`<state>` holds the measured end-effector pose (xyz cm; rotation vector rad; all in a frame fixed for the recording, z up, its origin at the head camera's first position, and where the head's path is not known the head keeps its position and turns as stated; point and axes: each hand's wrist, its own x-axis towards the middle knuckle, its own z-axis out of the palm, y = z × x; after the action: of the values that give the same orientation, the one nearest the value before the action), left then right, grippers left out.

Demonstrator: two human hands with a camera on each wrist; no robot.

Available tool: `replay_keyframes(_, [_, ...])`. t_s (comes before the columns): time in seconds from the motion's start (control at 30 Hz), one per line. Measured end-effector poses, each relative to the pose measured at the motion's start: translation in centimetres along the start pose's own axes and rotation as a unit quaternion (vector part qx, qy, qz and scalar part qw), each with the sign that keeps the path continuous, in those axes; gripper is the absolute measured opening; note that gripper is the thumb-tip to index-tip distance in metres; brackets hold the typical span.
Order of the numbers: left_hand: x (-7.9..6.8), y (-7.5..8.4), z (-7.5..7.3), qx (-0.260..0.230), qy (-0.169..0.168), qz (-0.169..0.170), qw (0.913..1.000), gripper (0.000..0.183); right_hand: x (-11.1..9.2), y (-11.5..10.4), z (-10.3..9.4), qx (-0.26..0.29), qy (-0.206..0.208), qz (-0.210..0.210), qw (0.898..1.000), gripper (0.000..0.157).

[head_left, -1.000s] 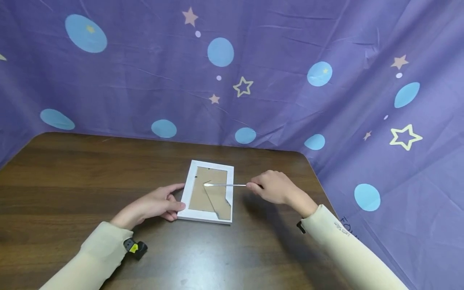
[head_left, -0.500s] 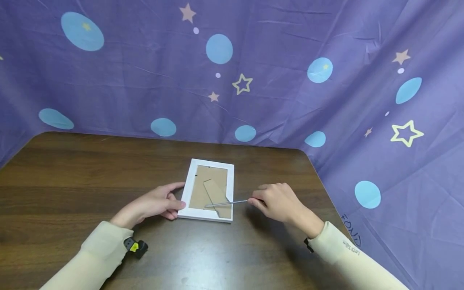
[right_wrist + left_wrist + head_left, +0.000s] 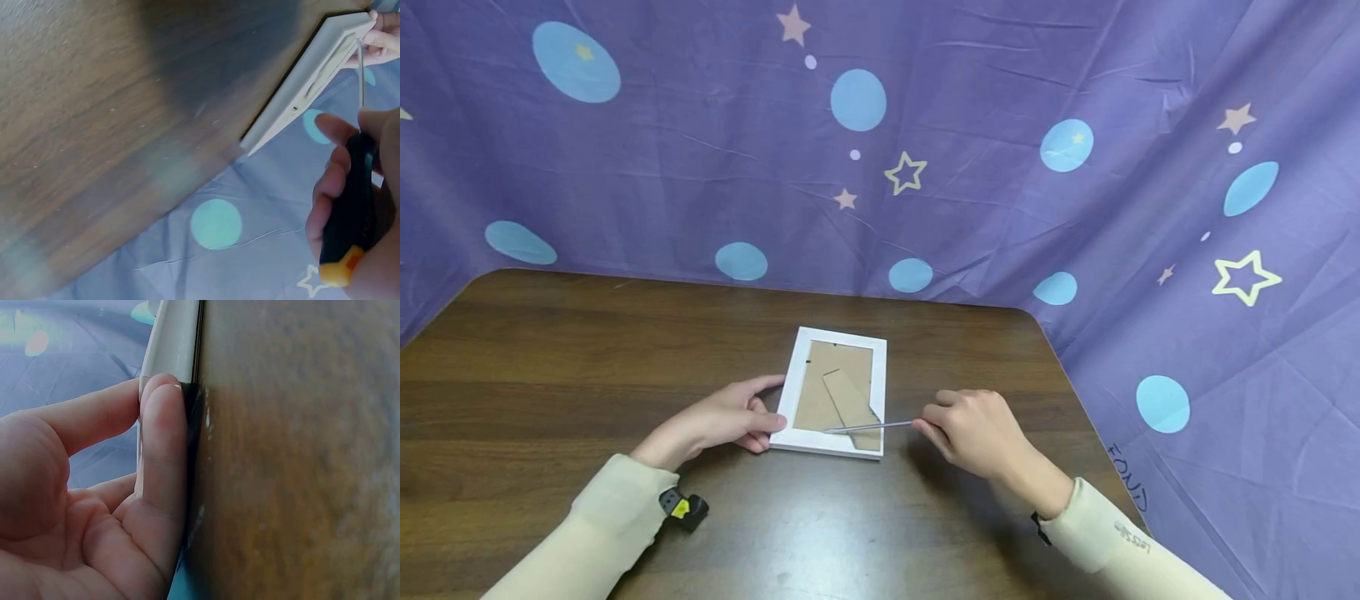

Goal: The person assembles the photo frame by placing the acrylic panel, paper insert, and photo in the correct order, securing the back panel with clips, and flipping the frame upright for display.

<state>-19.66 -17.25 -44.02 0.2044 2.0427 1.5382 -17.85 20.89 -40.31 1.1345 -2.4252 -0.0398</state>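
Note:
A white picture frame (image 3: 846,336) lies face down on the brown table, its tan backing board (image 3: 812,400) and a slanted easel stand (image 3: 847,400) showing. My left hand (image 3: 730,419) holds the frame's left side near the lower corner, thumb on the white border. In the left wrist view, fingers (image 3: 164,444) lie along the frame's outer edge, low over the wood. To the right, my right hand (image 3: 973,429) grips a screwdriver (image 3: 350,200) by its black and yellow handle. Its metal shaft (image 3: 891,425) crosses the stand, and the tip is at the backing's lower edge.
The wooden table (image 3: 587,350) has rounded far corners. A purple curtain (image 3: 700,125) with blue spots and stars hangs behind it and along the right. Dark wrist straps (image 3: 683,507) sit at both light sleeves (image 3: 613,504).
The right hand has moved toward the near side, bringing the screwdriver tip from the stand's top end down to the backing's lower edge. The left hand and frame have stayed in place.

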Motion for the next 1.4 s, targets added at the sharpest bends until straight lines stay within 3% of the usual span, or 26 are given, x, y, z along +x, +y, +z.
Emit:
replay_keyframes(0.2, [0.0, 0.2, 0.0, -0.013, -0.004, 0.004, 0.9999, 0.092, 0.1, -1.3, -1.2, -0.036, 0.047, -0.012, 0.998, 0.028])
replay_keyframes(0.4, [0.0, 0.0, -0.1, -0.013, -0.006, 0.005, 0.9999, 0.097, -0.2, -2.8, -1.8, -0.051, 0.084, 0.002, 0.995, 0.053])
replay_keyframes(0.7, [0.1, 0.2, 0.1, -0.006, -0.004, 0.008, 0.9999, 0.096, -1.7, -4.4, -1.1, -0.042, 0.073, 0.065, 0.994, 0.057])
replay_keyframes(1.03, [-0.1, 0.3, 0.4, 0.018, 0.008, 0.004, 0.9998, 0.099, -1.2, -4.6, -1.5, -0.075, 0.085, 0.049, 0.992, 0.054])
replay_keyframes(1.4, [-0.1, 0.3, 0.6, 0.056, 0.019, 0.016, 0.9981, 0.103, -1.5, -5.2, -1.4, -0.071, 0.095, 0.073, 0.99, 0.053])
